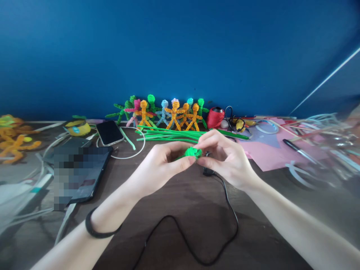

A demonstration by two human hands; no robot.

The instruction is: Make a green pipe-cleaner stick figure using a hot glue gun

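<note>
Both my hands meet above the dark wooden table (180, 210), pinching a small coiled green pipe cleaner (192, 152) between them. My left hand (161, 165) grips it from the left with thumb and fingers closed. My right hand (225, 157) pinches it from the right, fingers curled. A bundle of straight green pipe cleaners (168, 134) lies just behind the hands. Against the blue wall stands a row of several pipe-cleaner figures (168, 112) in orange, green, pink and light blue.
A black cable (197, 240) loops across the table below my hands. A tablet (78, 172) and a phone (109, 132) lie at left, with orange figures (14, 142) at far left. Red thread spool (215, 117), scissors (230, 116), pink paper (270, 150) and a pen (298, 150) sit at right.
</note>
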